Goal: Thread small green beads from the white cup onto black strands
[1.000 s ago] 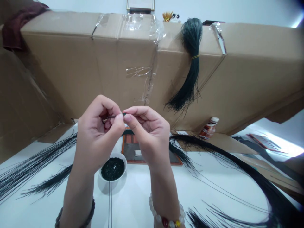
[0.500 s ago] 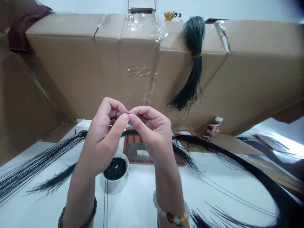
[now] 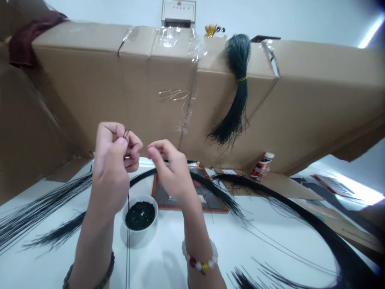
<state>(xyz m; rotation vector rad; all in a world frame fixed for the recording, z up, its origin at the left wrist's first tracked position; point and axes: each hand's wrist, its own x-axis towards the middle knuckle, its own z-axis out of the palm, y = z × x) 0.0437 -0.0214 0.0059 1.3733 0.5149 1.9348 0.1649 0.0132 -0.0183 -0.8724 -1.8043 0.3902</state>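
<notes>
1. Basically, left hand [image 3: 112, 168] is clamped on thin dark strands [image 3: 126, 133], thumb against index finger, other fingers curled.
2. Right hand [image 3: 173, 170] is just beside it, not touching; thumb and index tips together, can't tell if anything is between them.
3. Strands in left hand sit up at the fingertips, in front of the cardboard [image 3: 150, 88]. Two long strands [image 3: 128, 249] run below that hand, past the bowl's left side, to the bottom edge; link to the fingertips hidden.
4. White bowl [image 3: 155, 214] on white table [image 3: 168, 253], holding small dark pieces [image 3: 140, 215].
5. Framed board [image 3: 221, 208] behind right hand, dark bundle [image 3: 210, 185] lying across it.
6. Loose long strands [image 3: 45, 206] at left, thick curved bundle [image 3: 315, 224] at right.
7. Tied bundle [image 3: 239, 80] hangs over cardboard edge; bottle [image 3: 261, 166] leans below, to its right.
</notes>
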